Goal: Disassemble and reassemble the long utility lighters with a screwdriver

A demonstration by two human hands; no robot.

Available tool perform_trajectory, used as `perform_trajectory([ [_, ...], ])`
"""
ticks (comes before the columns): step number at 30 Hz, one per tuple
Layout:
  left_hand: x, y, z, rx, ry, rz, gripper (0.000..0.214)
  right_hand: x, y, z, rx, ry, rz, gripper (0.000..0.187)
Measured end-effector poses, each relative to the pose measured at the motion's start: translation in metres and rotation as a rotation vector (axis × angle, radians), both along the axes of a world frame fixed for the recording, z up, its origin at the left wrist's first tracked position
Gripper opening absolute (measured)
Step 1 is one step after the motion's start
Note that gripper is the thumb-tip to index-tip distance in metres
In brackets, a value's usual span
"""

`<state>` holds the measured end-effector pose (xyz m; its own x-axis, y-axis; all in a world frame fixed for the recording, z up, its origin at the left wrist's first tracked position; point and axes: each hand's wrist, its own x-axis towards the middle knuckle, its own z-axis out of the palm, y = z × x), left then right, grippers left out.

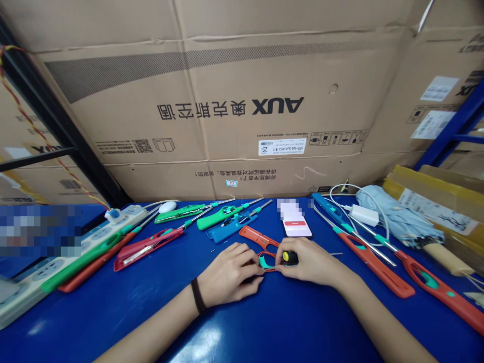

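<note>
left hand (230, 272) pinching the orange lighter shell (254, 235) flat on the blue table (287, 322), dead centre | right hand (312, 262) wrapped round a stubby yellow-black screwdriver (290, 257), right by the shell's teal trigger (264, 263) | hands nearly touching | phone (297, 224) just behind, other lighters (374, 264) fanned out either side

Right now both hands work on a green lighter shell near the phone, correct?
No: the head view shows the lighter shell is orange, not green. The left hand and the right hand, gripping a screwdriver, do work on it near the phone.
</note>
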<state>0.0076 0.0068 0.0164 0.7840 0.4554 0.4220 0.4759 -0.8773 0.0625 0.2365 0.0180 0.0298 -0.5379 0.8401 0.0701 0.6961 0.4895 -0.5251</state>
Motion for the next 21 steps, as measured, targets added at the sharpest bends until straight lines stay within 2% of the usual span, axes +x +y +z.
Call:
perform_trajectory([
  [9,-0.007,0.005,-0.001,-0.131,-0.02,-0.022,0.023,0.001,-0.002,0.0,0.034,0.001,-0.011,0.008],
  [16,-0.018,0.011,0.001,-0.133,-0.155,0.038,0.019,0.004,0.001,0.005,0.086,0.042,-0.04,0.007],
  [21,-0.016,0.008,0.003,-0.125,-0.127,0.011,0.018,0.005,0.003,0.006,0.173,0.054,-0.101,0.01],
])
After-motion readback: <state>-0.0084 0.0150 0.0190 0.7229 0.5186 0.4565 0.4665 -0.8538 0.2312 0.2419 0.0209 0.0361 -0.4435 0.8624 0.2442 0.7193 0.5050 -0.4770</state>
